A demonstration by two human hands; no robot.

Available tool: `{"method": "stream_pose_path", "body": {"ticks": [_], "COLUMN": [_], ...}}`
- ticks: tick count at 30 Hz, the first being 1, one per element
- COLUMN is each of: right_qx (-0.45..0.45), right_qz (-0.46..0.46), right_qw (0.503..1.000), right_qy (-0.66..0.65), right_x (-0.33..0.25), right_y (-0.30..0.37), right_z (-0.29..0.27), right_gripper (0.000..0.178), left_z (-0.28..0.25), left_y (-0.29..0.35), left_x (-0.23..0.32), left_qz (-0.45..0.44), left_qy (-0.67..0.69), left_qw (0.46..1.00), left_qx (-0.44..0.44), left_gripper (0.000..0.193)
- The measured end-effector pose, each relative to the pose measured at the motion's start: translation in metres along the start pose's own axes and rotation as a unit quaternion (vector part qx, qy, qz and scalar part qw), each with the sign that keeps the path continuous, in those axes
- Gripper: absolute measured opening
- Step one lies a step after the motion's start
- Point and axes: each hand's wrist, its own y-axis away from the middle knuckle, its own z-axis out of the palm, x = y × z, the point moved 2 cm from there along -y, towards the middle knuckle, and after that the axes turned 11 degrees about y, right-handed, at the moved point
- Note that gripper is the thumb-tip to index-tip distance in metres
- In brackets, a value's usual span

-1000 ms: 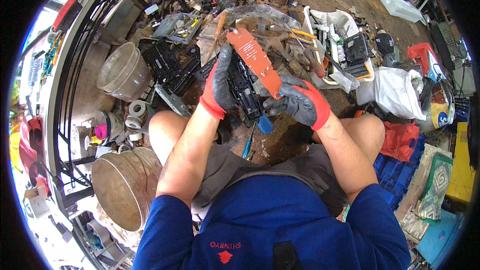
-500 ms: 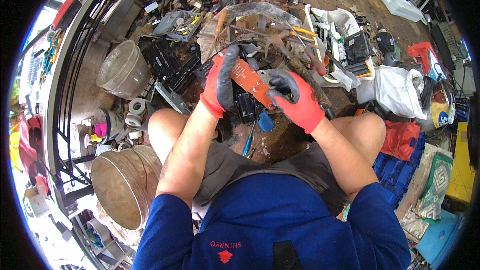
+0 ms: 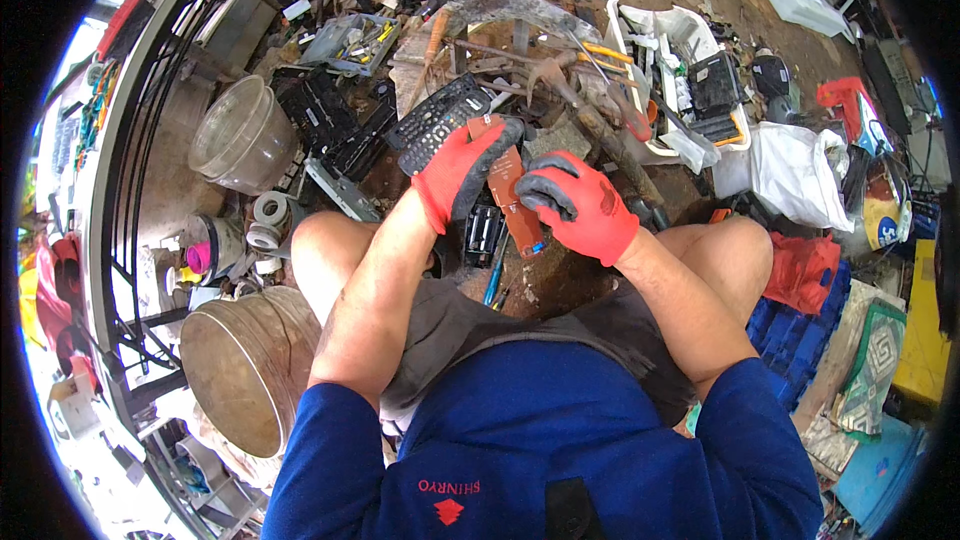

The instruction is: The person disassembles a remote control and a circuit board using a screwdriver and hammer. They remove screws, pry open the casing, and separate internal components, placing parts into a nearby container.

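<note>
Head view: the flat, reddish-orange strip with pale markings [image 3: 507, 185] is held between the person's gloved hands, above the cluttered floor between the knees, its near end tipped slightly right. The red-and-dark-grey gloved left hand [image 3: 462, 175] grips its far part, fingers closed across it. The matching gloved right hand [image 3: 580, 203] is curled at the strip's right edge; whether its fingertips pinch it or merely rest there, I cannot tell.

For good control, the left grip should stay firm yet light enough not to bend the thin piece, while the right works close to the edge, clear of the black plastic part [image 3: 483, 230] and the slim blue-handled tool [image 3: 494, 282] at the near side.

Both forearms angle inward from the near side, elbows wide; the right hand shows its back, the left its dark palm side facing right.
</note>
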Motion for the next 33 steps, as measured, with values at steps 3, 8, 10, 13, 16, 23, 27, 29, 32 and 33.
{"method": "stream_pose_path", "body": {"ticks": [3,8,10,13,16,23,27,29,32,33], "right_qx": [0.010,-0.011,-0.004,-0.013,0.006,-0.020,0.033,0.030,-0.007,-0.003], "right_qz": [0.042,0.116,0.153,0.213,0.191,0.121,0.091,0.057,0.024,0.016], "right_qw": [0.993,0.956,0.916,0.867,0.888,0.941,0.985,0.998,0.999,0.999], "right_qy": [-0.109,-0.269,-0.371,-0.451,-0.418,-0.315,-0.145,-0.019,0.048,0.045], "right_x": [0.004,0.008,0.010,0.018,0.024,0.020,0.007,0.003,0.008,0.007], "right_y": [-0.001,0.001,0.003,0.004,-0.001,-0.012,-0.009,-0.009,-0.008,-0.009], "right_z": [-0.001,-0.001,0.003,0.010,0.010,-0.002,-0.006,-0.010,-0.007,-0.007], "right_gripper": [0.032,0.020,0.018,0.019,0.020,0.035,0.041,0.042,0.038,0.036], "left_z": [0.000,0.009,0.013,0.008,0.001,-0.018,-0.017,-0.014,-0.019,-0.021], "left_y": [0.001,0.003,0.003,-0.002,-0.005,-0.007,-0.005,-0.004,-0.006,-0.006], "left_x": [0.009,0.018,0.020,0.021,0.014,0.009,0.007,0.005,-0.003,-0.004], "left_qz": [0.001,-0.045,-0.060,-0.052,-0.038,-0.002,-0.015,-0.017,-0.061,-0.058], "left_qy": [-0.027,-0.041,-0.042,-0.067,-0.048,0.035,0.013,-0.042,0.006,0.015], "left_qw": [0.999,0.998,0.997,0.996,0.998,0.998,0.998,0.997,0.993,0.995], "left_qx": [-0.021,0.007,0.005,-0.015,-0.007,0.049,0.056,0.067,0.103,0.086], "left_gripper": [0.023,0.024,0.025,0.026,0.027,0.027,0.028,0.027,0.026,0.026]}}
